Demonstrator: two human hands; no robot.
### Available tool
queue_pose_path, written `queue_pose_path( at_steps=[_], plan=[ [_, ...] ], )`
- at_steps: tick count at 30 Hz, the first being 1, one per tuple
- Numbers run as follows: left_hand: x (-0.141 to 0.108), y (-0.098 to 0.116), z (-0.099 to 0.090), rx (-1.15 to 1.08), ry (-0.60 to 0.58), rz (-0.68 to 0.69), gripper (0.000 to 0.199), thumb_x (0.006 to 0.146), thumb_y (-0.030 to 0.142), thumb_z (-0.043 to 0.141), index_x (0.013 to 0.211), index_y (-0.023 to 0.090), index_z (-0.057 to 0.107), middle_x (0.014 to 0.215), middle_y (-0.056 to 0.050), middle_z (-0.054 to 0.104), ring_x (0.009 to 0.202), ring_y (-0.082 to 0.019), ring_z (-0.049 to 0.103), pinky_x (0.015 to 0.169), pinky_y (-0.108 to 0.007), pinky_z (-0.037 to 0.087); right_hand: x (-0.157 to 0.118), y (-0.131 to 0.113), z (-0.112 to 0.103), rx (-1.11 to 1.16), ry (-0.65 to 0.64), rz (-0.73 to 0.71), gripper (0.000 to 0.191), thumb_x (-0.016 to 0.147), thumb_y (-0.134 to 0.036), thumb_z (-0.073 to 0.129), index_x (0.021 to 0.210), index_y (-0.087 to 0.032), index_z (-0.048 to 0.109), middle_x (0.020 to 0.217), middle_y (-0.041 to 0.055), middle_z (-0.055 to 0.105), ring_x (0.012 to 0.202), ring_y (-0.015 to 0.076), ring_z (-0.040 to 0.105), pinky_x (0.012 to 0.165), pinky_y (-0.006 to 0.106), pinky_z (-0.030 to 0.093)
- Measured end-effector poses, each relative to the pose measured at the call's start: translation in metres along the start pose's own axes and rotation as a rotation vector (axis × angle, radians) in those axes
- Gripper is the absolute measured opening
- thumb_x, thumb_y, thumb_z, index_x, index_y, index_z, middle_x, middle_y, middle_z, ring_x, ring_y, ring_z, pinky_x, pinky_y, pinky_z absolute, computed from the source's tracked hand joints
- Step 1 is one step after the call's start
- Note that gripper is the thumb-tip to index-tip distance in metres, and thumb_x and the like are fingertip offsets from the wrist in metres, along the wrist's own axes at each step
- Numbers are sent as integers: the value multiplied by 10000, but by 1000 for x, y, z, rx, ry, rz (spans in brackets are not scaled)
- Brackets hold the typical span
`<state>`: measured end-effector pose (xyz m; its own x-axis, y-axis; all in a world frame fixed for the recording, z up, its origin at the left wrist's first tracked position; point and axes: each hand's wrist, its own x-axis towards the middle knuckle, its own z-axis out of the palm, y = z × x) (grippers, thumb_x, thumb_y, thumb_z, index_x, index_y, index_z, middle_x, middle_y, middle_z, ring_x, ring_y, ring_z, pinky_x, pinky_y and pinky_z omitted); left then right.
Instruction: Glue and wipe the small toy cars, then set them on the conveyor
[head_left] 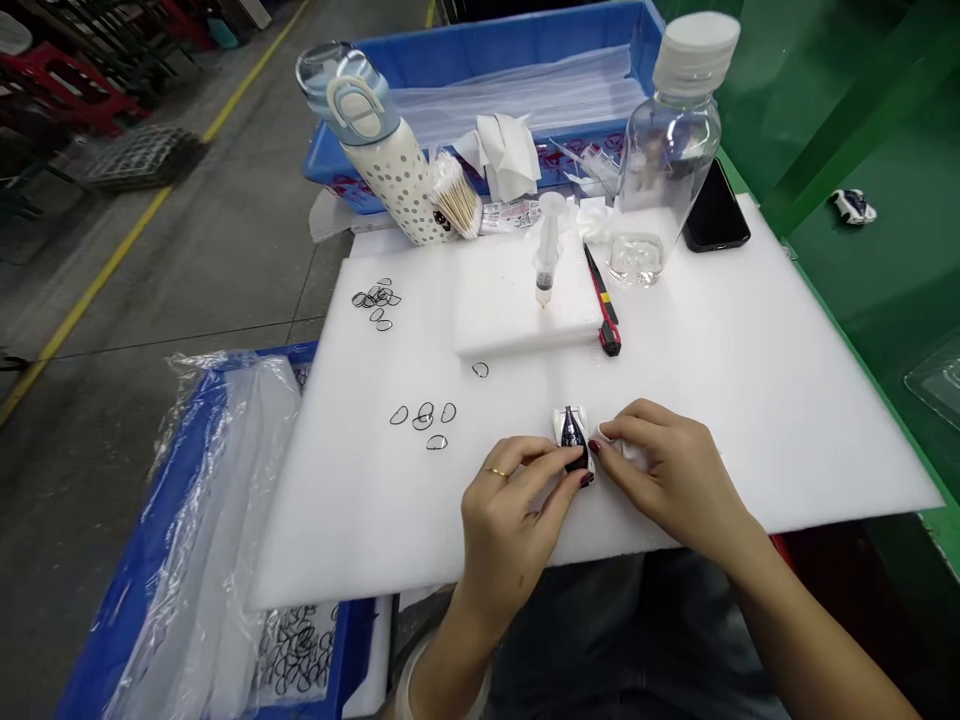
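Observation:
A small white and dark-blue toy car (573,432) lies on the white foam board (345,510) close to its front edge. My left hand (517,505) grips the car's near end between thumb and fingers. Just to the right of the car, my right hand (667,465) is closed, thumb near the index finger, with a piece of white tissue (634,455) showing under its fingers. Several thin black rings (424,415) lie on the board to the left, and a single ring (480,370) sits nearer the middle.
A foam block (495,300) bears an upright syringe (547,250); tweezers (602,300) lean at its right. Behind stand a dotted bottle (397,180), cotton swabs (457,200), a clear bottle (664,170), a phone (718,212) and a blue bin (480,40). Another toy car (853,207) lies right.

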<state>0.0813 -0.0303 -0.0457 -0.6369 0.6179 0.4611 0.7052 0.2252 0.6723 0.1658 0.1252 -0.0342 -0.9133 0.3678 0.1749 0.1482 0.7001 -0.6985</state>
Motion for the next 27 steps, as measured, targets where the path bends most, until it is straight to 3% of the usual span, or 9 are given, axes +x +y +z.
queue_pose_path(
  at_steps=[6, 9, 14, 23, 25, 27],
  plan=[
    [1, -2, -5, -43, -34, -193, 314, 770, 81, 810, 1037, 212, 707, 951, 10, 624, 878, -137, 610, 812, -241, 511, 0, 1, -1, -17, -9, -17, 135, 910, -253, 608, 879, -164, 706, 813, 18, 654, 626, 109, 608, 552, 248, 437],
    [1, -4, -8, -88, -40, -268, 303, 804, 133, 782, 1077, 236, 702, 1075, -4, 651, 1011, -175, 612, 898, -296, 509, 0, 2, -1, -12, -2, -31, 140, 914, -251, 600, 882, -164, 704, 820, 22, 657, 627, 107, 613, 556, 244, 442],
    [0, -5, -7, -94, -52, -269, 273, 876, 168, 698, 1140, 238, 692, 1242, -23, 648, 1163, -208, 577, 1018, -368, 474, 1, 3, 1, -19, 7, -46, 128, 912, -252, 605, 885, -165, 695, 811, 22, 655, 614, 103, 609, 545, 238, 440],
    [3, -2, -4, -42, -40, -242, 178, 889, 153, 670, 1046, 232, 697, 1123, -21, 690, 1098, -218, 600, 978, -385, 493, 0, 2, 2, -38, 31, -62, 138, 911, -254, 597, 855, -162, 683, 802, 28, 649, 590, 99, 593, 532, 232, 431],
    [5, -5, -9, -46, -111, -235, 282, 894, 153, 654, 1161, 245, 660, 1237, -35, 642, 1183, -236, 554, 1012, -402, 480, 0, 3, 1, -15, 30, -66, 125, 906, -241, 600, 864, -161, 687, 810, 28, 649, 604, 97, 597, 537, 229, 436],
    [9, -7, -15, -48, -286, -173, 499, 908, 137, 611, 1380, 265, 511, 1459, -51, 478, 1348, -266, 419, 1076, -444, 433, -1, 3, -1, 24, 33, -72, 111, 906, -221, 597, 881, -165, 689, 815, 25, 650, 602, 87, 586, 534, 219, 437]
  ],
)
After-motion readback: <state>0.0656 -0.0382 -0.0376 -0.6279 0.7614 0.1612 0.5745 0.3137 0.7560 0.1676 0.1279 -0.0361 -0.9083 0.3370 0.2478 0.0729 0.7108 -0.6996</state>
